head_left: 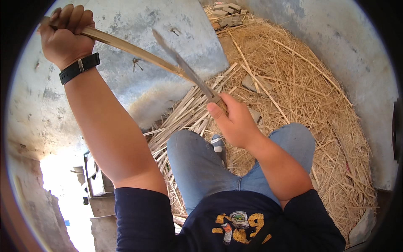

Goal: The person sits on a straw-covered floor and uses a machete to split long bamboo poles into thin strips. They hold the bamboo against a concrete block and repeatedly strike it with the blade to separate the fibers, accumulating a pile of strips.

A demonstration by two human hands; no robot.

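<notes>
Raised at the upper left, my left hand (69, 35) is closed round one end of a long split bamboo strip (130, 48). The strip slants down to the right toward the knife. In front of my knees, my right hand (237, 122) is wrapped round the handle of a large knife (178, 59), its long blade pointing up and to the left. Blade and strip cross near the middle of the view; whether the edge bites into the strip cannot be made out. The strip's lower end is hidden behind the blade and the handle.
Pale split strips (182, 111) lie piled left of my knees. Straw-like shavings (298, 84) cover the floor to the right, with bricks (226, 12) at the far end. Worn plaster walls (336, 38) close in the space, and a bright opening (61, 180) shows at the left.
</notes>
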